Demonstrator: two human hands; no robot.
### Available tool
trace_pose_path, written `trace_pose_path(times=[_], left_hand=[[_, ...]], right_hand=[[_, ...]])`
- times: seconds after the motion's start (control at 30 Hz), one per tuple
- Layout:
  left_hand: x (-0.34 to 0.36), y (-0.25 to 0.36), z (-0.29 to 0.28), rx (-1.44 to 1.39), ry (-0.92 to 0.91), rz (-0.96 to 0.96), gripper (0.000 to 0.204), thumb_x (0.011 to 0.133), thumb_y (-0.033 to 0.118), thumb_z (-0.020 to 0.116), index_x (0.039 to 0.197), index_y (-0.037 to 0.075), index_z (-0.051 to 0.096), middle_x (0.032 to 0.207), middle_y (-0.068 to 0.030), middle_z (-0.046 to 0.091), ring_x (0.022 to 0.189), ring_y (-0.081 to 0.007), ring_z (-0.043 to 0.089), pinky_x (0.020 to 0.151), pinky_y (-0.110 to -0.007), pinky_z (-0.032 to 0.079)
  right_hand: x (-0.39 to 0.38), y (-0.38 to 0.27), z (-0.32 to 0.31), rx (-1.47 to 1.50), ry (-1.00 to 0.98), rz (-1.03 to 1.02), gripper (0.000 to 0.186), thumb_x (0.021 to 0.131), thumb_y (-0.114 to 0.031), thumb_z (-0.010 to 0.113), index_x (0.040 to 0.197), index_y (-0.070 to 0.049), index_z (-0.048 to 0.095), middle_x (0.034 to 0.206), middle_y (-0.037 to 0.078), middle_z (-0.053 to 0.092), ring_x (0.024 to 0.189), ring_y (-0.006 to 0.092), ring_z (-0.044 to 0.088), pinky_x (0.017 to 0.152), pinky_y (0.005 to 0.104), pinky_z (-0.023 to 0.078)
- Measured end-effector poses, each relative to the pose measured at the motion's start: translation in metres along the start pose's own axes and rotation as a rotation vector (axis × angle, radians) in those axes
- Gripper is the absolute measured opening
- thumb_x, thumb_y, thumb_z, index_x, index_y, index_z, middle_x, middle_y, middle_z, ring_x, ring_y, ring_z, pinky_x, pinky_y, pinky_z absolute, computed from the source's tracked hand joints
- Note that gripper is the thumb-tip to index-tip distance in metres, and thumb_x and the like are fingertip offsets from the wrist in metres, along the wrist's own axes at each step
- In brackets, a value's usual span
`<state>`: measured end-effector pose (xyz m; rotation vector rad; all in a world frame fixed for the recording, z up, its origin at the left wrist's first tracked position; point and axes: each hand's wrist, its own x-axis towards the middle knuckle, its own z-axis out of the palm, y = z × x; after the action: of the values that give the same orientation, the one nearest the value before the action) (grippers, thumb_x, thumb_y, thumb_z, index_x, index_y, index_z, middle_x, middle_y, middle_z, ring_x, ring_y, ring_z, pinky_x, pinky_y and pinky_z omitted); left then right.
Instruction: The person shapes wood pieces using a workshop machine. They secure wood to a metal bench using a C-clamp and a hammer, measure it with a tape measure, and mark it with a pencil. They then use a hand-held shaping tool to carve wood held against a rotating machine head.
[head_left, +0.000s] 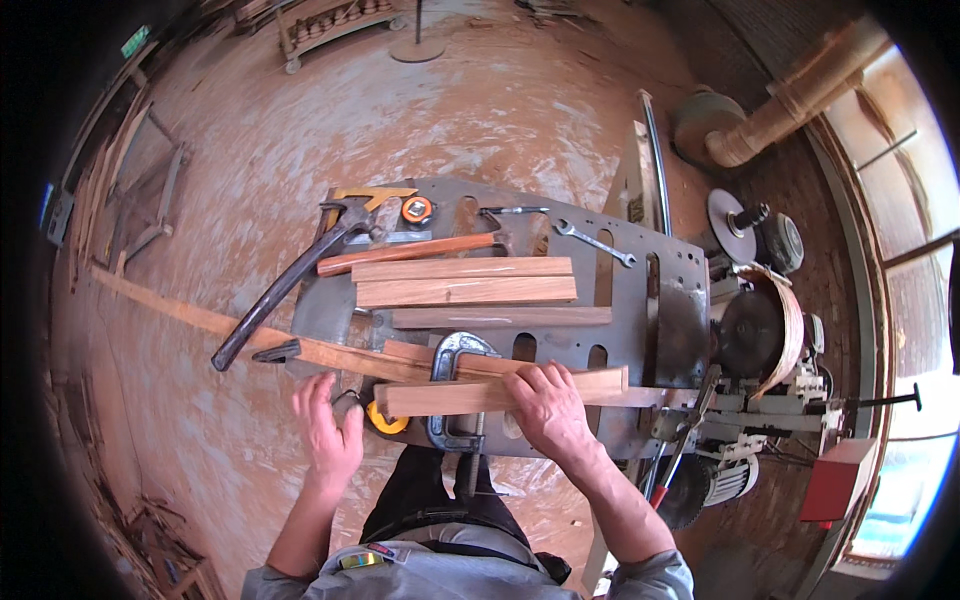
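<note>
My right hand (550, 412) is closed round a light wooden strip (450, 397), which lies lengthwise along the near side of the metal table and passes in front of a grey C-clamp (443, 370). Its screw hangs toward me. Behind the strip, a long narrow board (335, 357) runs off past the table's left edge. My left hand (328, 435) is held off the strip's left end, thumb and fingers apart. Just beside its thumb is a small dark rounded thing (346, 402) I cannot make out. A yellow ring-shaped thing (388, 420) shows under the strip's left end.
Three wooden strips (465, 291) lie mid-table. Around them on the metal tabletop (630, 310) are a dark-handled hammer (285, 285), a wooden-handled hammer (410, 253), an orange tape measure (417, 209), a square (372, 194) and a wrench (595, 243). Machinery with a round disc (755, 330) stands right.
</note>
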<state>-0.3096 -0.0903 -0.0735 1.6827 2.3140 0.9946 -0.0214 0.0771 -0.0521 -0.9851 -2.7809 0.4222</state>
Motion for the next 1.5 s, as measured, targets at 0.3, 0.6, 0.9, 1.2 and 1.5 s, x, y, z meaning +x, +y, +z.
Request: trace_pose_path(times=[0.3, 0.6, 0.9, 1.2, 1.5], left_hand=[[0.127, 0.072, 0.023, 0.21, -0.473, 0.348, 0.067, 0.075, 0.027, 0.086, 0.131, 0.006, 0.056, 0.112, -0.0145, 0.063, 0.103, -0.0335, 0.064, 0.092, -0.047, 0.052], [0.283, 0.062, 0.115, 0.259, -0.519, 0.387, 0.062, 0.084, 0.037, 0.075, 0.133, 0.005, 0.057, 0.122, -0.0191, 0.065, 0.111, -0.0364, 0.065, 0.09, -0.05, 0.052], [0.433, 0.066, 0.232, 0.211, -0.597, 0.57, 0.058, 0.084, 0.035, 0.075, 0.133, 0.008, 0.06, 0.13, -0.0141, 0.065, 0.123, -0.0333, 0.059, 0.105, -0.047, 0.045], [0.46, 0.036, 0.297, 0.128, -0.702, 0.458, 0.061, 0.084, 0.033, 0.076, 0.138, 0.008, 0.058, 0.138, -0.0145, 0.061, 0.131, -0.0336, 0.053, 0.112, -0.046, 0.041], [0.455, 0.031, 0.297, 0.121, -0.782, 0.503, 0.063, 0.086, 0.027, 0.074, 0.14, 0.001, 0.053, 0.14, -0.0198, 0.057, 0.134, -0.0368, 0.05, 0.113, -0.045, 0.041]], right_hand=[[0.056, 0.014, -0.046, 0.039, 0.225, -0.023, 0.039, 0.085, -0.013, 0.064, 0.124, -0.007, 0.059, 0.116, 0.012, 0.061, 0.111, 0.0309, 0.059, 0.116, 0.0525, 0.034], [-0.053, 0.024, -0.03, 0.304, 0.265, 0.483, 0.041, 0.083, -0.011, 0.076, 0.12, -0.001, 0.061, 0.116, 0.019, 0.064, 0.107, 0.0374, 0.063, 0.089, 0.0429, 0.054], [-0.148, -0.027, 0.028, 0.416, 0.307, 1.023, 0.024, 0.087, -0.005, 0.072, 0.11, 0.003, 0.067, 0.106, 0.018, 0.069, 0.093, 0.0305, 0.07, 0.081, 0.0377, 0.057], [-0.159, -0.038, 0.037, 0.569, 0.341, 1.252, 0.023, 0.09, -0.008, 0.071, 0.11, 0.002, 0.068, 0.105, 0.018, 0.069, 0.089, 0.0301, 0.071, 0.078, 0.0373, 0.058], [-0.122, -0.009, 0.044, 0.557, 0.292, 1.182, 0.021, 0.092, -0.004, 0.068, 0.112, 0.003, 0.067, 0.11, 0.017, 0.069, 0.09, 0.0258, 0.072, 0.076, 0.0325, 0.058]])
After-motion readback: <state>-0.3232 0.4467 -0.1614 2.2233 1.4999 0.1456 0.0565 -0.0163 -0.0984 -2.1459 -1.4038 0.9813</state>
